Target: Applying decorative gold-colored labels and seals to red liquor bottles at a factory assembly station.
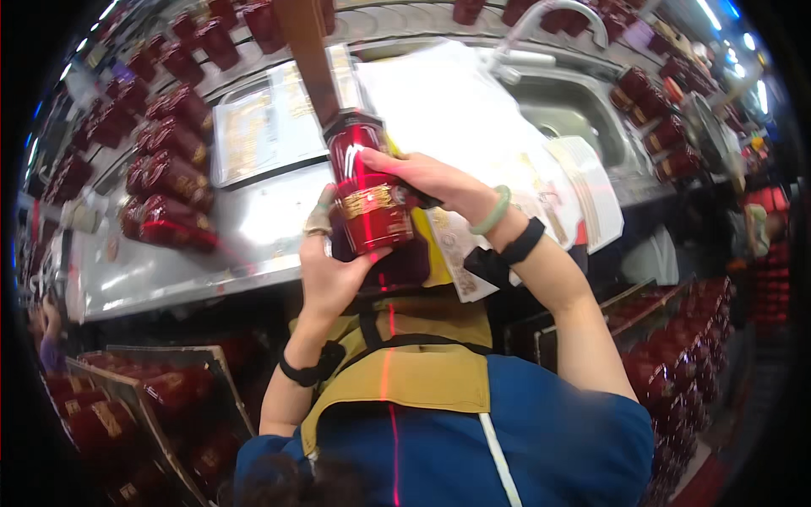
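A glossy dark-red faceted jar (355, 169) with a gold decal around it is tilted in front of my body, over the bench's near edge. Its lower end is cradled by my left hand (331, 279), thumb under the base and fingers along the left side; a tan cover sits on one finger. My right hand (431, 179) grips the jar from the right, its thumb pressed on the upper face. Something dark (428, 201) shows beneath the right fingers, too hidden to name. Behind the jar's top, a brown upright bar (308, 63) rises.
Gold decal sheets (247, 135) lie on the steel bench (169, 279), with bright white sheets (448, 97) at its middle. Right of these are a sink (570, 110) and a curved faucet (549, 10). Red jars (173, 173) line the left; racks of jars (135, 406) stand below.
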Available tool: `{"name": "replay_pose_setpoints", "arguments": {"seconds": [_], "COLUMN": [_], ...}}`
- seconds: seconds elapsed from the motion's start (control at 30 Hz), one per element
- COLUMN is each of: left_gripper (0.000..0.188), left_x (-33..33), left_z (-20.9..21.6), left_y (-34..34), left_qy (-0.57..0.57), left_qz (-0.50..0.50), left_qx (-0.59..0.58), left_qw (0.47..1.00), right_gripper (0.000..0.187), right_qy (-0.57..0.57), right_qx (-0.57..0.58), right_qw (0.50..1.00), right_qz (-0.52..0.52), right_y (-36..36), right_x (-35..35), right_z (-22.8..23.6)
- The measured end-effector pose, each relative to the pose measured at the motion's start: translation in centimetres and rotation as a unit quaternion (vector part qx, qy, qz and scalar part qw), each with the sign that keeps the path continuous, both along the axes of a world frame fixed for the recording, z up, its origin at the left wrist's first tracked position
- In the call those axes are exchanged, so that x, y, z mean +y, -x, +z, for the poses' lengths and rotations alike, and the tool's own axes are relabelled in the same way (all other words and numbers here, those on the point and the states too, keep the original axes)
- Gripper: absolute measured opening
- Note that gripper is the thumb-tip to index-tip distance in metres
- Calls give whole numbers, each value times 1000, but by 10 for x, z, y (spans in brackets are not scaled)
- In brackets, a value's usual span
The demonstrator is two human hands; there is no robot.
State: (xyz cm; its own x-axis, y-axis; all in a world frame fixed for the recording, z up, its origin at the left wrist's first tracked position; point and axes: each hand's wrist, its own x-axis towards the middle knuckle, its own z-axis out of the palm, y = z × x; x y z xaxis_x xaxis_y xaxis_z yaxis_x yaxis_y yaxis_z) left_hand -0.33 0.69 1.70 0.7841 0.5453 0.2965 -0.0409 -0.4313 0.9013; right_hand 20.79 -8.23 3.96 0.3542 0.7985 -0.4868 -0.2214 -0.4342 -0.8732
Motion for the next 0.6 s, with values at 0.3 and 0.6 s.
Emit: {"name": "replay_pose_setpoints", "arguments": {"seconds": [0.3, 0.6], "left_gripper": [92, 92], "left_x": [0, -2], "left_z": [-7, -6], "left_y": [0, -1], "left_qy": [-122, -151], "left_qz": [11, 24], "left_qx": [-4, 13], "left_qw": [992, 988], "right_gripper": [31, 47], "right_qy": [96, 166], "right_qx": [-431, -530], "right_qw": [867, 830], "right_qz": [-233, -62], "right_y": [-163, -266], "right_x": [-188, -290], "right_z": [-29, -67]}}
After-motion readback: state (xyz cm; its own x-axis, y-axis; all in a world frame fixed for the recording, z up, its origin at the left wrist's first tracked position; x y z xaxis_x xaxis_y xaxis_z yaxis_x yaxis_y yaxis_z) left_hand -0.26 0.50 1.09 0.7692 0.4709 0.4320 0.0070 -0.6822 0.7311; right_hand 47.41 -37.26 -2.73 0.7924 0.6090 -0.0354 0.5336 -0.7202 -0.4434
